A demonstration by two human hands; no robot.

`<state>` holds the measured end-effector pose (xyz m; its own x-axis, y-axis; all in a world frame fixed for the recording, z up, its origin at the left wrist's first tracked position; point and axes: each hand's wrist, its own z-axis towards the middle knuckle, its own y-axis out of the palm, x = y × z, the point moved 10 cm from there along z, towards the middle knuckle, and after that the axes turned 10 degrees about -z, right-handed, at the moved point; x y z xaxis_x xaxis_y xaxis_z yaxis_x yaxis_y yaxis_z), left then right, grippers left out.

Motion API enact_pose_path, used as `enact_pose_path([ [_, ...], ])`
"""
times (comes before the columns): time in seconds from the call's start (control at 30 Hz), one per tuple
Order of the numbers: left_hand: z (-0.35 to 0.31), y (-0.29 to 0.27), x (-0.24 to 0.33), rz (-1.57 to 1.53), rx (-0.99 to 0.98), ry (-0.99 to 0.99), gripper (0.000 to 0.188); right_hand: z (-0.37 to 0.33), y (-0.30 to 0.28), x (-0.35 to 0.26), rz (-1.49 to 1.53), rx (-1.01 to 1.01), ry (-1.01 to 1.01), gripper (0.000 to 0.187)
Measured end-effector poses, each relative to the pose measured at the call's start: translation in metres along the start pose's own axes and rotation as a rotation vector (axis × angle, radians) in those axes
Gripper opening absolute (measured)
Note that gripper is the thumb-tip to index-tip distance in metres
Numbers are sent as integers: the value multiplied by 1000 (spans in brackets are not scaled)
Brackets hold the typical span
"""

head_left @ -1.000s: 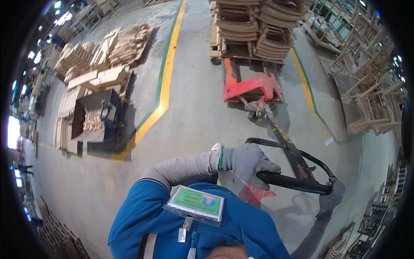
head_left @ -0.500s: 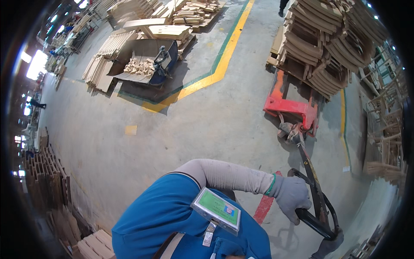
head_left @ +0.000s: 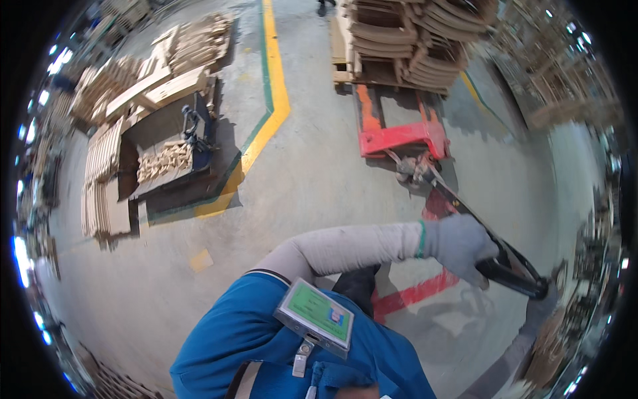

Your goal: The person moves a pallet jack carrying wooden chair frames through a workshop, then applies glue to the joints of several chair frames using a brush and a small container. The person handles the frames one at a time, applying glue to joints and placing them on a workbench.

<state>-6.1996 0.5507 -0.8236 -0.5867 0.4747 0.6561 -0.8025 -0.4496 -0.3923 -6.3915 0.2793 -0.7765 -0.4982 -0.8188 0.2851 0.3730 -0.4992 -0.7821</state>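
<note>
The red pallet jack (head_left: 402,138) stands on the concrete floor ahead and to the right, its forks running under a wooden pallet (head_left: 344,75). The pallet bears tall, close-set stacks of curved wooden furniture parts (head_left: 382,33), cut off by the upper edge. The jack's steering bar slants down to a black loop handle (head_left: 508,276). The gloved left hand (head_left: 462,247) is wrapped around the handle's left side, covering part of it; the gloved right hand (head_left: 543,302) is at the right end, its finger closure impossible to tell.

Well to the left, an open dark metal bin (head_left: 154,126) holds a loose heap of small pale wood offcuts (head_left: 163,161), with bare wall above them. Wooden slats (head_left: 103,209) are stacked just beside the bin, and longer planks (head_left: 156,93) lie behind it. A yellow-and-green floor line (head_left: 268,126) passes between these stacks and the jack. A red floor stripe (head_left: 419,296) lies near the person's leg. Blurred wooden frames (head_left: 565,80) crowd the upper right.
</note>
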Motion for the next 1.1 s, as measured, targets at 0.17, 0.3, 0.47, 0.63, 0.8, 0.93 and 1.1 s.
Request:
enact_pose_path([
  [0.17,-39,-31,38,-35,-103,-36,41,-40,-71,-84,-68,160,-18,16],
  [0.3,18,-68,49,28,-178,70,38,18,-120,-80,-12,418,-17,19],
  [0.47,56,-56,110,61,-333,-166,37,31,-178,-47,170,366,43,22],
  [0.63,-48,-16,202,67,-330,-1117,13,-38,-243,-39,334,381,-7,16],
  [0.8,-59,132,304,-110,-517,-1126,3,-188,-333,25,154,685,111,15],
  [0.93,-20,223,292,122,-559,-911,31,-265,-340,115,-110,666,177,13],
  [1.1,12,268,211,19,-781,-845,31,-272,-287,181,-93,391,227,9],
])
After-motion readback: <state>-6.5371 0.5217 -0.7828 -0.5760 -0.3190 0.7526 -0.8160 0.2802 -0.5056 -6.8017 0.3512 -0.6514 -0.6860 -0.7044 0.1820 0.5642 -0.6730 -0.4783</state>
